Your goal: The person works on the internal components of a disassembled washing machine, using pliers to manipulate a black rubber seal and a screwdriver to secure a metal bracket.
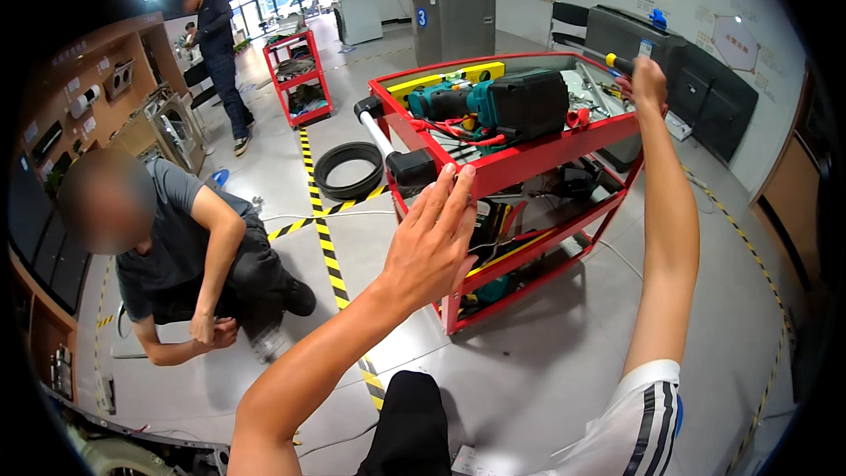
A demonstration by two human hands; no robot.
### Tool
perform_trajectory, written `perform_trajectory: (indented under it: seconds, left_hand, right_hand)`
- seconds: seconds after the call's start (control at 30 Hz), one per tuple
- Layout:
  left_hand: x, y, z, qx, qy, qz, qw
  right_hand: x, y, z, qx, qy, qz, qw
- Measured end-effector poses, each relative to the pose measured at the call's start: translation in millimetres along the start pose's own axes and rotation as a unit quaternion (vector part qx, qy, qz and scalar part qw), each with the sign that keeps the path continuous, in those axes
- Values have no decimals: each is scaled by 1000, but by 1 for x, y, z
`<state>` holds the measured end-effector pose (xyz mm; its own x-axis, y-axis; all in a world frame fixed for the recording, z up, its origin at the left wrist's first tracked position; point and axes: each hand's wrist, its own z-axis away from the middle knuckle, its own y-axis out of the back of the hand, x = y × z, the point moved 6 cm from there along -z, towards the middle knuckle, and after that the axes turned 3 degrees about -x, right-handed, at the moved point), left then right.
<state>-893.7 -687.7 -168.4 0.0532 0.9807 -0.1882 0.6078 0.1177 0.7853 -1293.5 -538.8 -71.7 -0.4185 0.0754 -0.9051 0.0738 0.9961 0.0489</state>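
My left hand [429, 236] has its fingers stretched out, with the fingertips against the near corner of a red tool cart [546, 159]. My right hand [648, 86] is closed round the handle of a screwdriver [620, 63] with a yellow and black grip, over the cart's far right corner. Its thin shaft points left across the top tray. In that tray lie a teal and black cordless power tool [529, 106], a yellow spirit level [476, 76], red cables and several metal tools [592, 92].
A person [198, 247] crouches on the floor at the left; another [218, 62] stands farther back beside a smaller red cart [295, 79]. A black rubber ring [349, 171] lies near yellow-black floor tape [326, 251]. Grey appliances [454, 22] stand behind the cart.
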Motion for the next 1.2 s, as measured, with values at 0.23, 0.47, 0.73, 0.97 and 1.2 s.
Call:
perform_trajectory:
  seconds: [0.23, 0.47, 0.73, 0.97, 1.2]
  left_hand:
    - [5, 0, 7, 22, 9, 11, 1000]
    - [1, 0, 13, 29, 27, -45, 998]
    - [-16, 28, 122, 107, 67, 197, 972]
    - [-42, 65, 268, 141, 302, 433, 838]
    - [-39, 71, 290, 203, 376, 658, 620]
  right_hand:
    - [-20, 65, 69, -144, 36, -303, 941]
    - [-48, 68, 183, -278, 56, -344, 895]
    - [-72, -8, 333, -476, 63, -326, 815]
    - [-88, -81, 465, -623, 96, -269, 729]
    - [-95, -96, 500, -660, 169, -180, 709]
